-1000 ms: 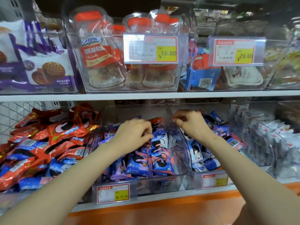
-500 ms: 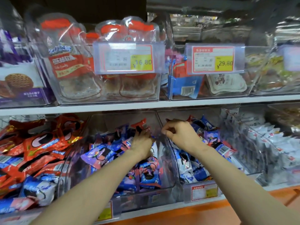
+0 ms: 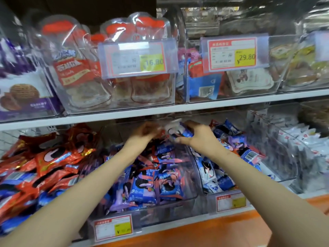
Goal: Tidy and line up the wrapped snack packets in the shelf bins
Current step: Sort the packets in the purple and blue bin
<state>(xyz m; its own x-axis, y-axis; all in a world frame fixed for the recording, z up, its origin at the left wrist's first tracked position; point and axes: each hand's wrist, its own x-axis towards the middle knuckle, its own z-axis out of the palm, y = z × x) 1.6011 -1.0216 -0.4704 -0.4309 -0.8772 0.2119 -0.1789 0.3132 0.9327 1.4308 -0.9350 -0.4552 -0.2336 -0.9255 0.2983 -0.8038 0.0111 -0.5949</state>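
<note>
Both my arms reach into the lower shelf. My right hand [image 3: 197,135] grips a blue-and-white wrapped snack packet [image 3: 179,131] between thumb and fingers at the back, above the wall between two clear bins. My left hand [image 3: 146,131], blurred by motion, is just left of that packet with curled fingers; whether it holds anything is unclear. The middle clear bin [image 3: 188,198] holds several blue and purple packets [image 3: 153,184]. The bin to its right [image 3: 229,202] holds blue-and-white packets [image 3: 213,173].
Red and blue packets [image 3: 44,168] lie heaped at the left. A clear bin of white packets [image 3: 302,150] stands at the right. The upper shelf [image 3: 160,111] carries clear bins with price tags [image 3: 137,57] hanging just above my hands. An orange ledge [image 3: 195,232] runs below.
Both hands have risen toward the back of the bins and come closer together. My right hand now holds a blue-and-white packet lifted above the bin divider.
</note>
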